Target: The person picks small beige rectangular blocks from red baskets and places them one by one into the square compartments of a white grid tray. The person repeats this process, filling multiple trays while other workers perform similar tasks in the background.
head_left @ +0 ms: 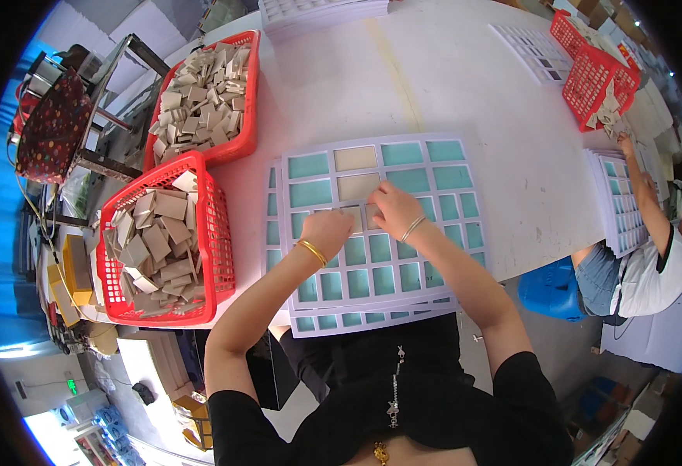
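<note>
A white frame board [426, 305] with rows of rectangular slots backed in light green lies in front of me on a stack of similar boards. Two larger beige tiles, an upper tile [355, 158] and a lower tile [359, 186], fill slots in its second column. Just below, my left hand [327, 231] has its fingers curled down onto a smaller beige tile [353, 220]. Beside it, my right hand [397, 210] bends its thumb and fingers onto another small tile [373, 217] in the neighbouring slot. The fingertips partly cover both small tiles.
On the left stand two red plastic baskets, a near basket [222, 248] and a far basket [254, 101], heaped with beige tiles. A white stack [321, 19] sits at the table's far edge. At right, a co-worker's hand [626, 144] reaches near another red basket [589, 85] and boards [624, 202].
</note>
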The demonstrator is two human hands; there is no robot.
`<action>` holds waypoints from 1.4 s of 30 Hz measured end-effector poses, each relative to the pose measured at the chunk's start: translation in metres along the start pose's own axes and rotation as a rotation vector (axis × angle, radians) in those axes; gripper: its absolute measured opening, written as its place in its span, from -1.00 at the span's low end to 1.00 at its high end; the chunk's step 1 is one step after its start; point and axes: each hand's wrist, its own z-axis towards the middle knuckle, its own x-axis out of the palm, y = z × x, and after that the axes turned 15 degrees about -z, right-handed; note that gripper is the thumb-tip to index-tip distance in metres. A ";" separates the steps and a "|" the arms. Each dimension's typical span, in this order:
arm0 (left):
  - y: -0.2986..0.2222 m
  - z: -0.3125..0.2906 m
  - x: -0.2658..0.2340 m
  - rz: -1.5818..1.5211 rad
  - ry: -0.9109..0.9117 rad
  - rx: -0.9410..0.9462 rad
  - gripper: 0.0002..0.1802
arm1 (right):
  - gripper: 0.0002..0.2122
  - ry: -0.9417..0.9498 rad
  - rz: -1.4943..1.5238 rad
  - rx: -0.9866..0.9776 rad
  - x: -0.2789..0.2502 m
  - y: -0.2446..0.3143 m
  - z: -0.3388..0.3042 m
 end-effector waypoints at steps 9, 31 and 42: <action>-0.022 0.007 0.000 0.225 0.013 -0.041 -0.86 | -0.98 -0.089 -0.332 -0.076 0.012 0.010 -0.008; -0.023 -0.034 0.005 -1.870 -0.434 -0.162 -0.63 | -0.62 -0.110 0.773 0.079 -0.033 0.059 -0.026; -0.020 -0.035 0.043 -1.696 -0.781 -0.029 -0.63 | -0.61 -0.346 0.787 0.116 -0.017 0.073 -0.030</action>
